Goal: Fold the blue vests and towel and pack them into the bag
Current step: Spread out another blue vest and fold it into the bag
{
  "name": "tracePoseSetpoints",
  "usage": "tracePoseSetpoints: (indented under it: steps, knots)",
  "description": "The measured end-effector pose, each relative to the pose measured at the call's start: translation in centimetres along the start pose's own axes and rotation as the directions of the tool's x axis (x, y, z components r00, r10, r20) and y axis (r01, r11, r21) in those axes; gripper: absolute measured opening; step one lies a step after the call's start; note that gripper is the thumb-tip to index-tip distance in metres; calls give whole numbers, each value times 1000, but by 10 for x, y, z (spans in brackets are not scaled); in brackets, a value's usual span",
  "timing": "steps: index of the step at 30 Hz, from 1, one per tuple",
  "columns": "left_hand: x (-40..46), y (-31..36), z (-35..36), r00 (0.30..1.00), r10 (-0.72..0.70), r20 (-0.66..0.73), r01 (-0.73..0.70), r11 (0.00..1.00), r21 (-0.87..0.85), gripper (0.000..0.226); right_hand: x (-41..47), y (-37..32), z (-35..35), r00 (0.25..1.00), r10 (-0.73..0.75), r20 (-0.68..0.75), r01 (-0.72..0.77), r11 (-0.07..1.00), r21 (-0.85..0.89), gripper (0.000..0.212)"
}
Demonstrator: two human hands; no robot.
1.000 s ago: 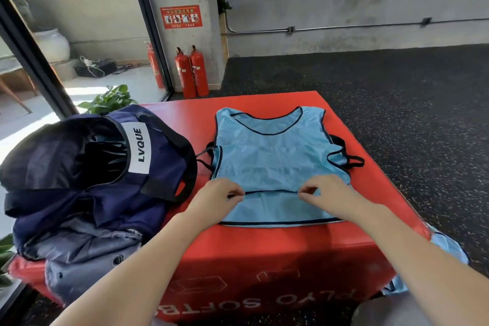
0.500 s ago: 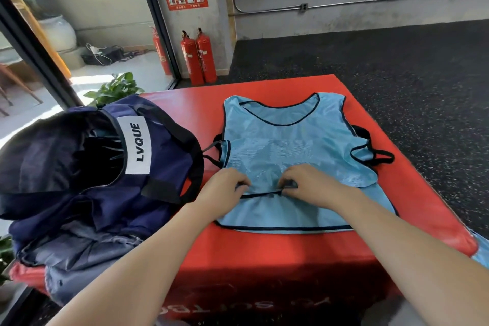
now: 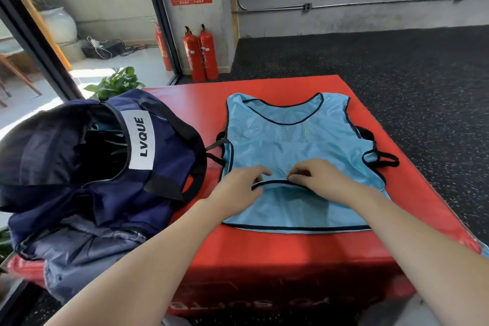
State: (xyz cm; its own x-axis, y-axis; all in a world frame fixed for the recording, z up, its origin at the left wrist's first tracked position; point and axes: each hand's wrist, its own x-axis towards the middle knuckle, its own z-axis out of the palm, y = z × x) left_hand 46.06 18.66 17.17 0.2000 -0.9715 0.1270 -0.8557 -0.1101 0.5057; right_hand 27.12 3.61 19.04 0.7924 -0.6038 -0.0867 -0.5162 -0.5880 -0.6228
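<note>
Left hand [image 3: 242,184] and right hand [image 3: 316,176] pinch the light-blue mesh vest's [image 3: 291,140] dark-trimmed hem [image 3: 275,182]; the fold should draw evenly, edges aligned.

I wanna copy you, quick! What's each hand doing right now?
Left hand: pinches the vest's dark hem.
Right hand: pinches the same hem.

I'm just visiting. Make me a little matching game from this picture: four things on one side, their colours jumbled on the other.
Things:
1. vest
2. bag
3. box under the vest
4. label reading LVQUE

Colours:
A. white
B. red
C. light blue
D. navy

Pairs: 1-C, 2-D, 3-B, 4-A
</note>
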Motion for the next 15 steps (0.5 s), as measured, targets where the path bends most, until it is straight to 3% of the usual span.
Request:
tracePoseSetpoints:
  steps: [2, 8, 12, 15]
  knots:
    - [0, 0, -2, 999, -5, -37, 4, 999, -42, 19, -3, 0, 1, 1000, 3, -12, -3, 1000, 0, 2]
    - [-1, 0, -5, 997, 12, -81, -18, 997, -73, 11, -10, -19, 20, 995, -81, -50, 78, 995, -55, 34]
    - [-4, 3, -7, 996, 14, -93, -22, 996, -86, 9, -12, -36, 28, 979, -155, -135, 120, 964, -238, 21]
    - [-8, 3, -10, 994, 18, -110, -27, 997, -77, 10, -14, -36, 27, 977, -158, -140, 120, 961, -249, 17]
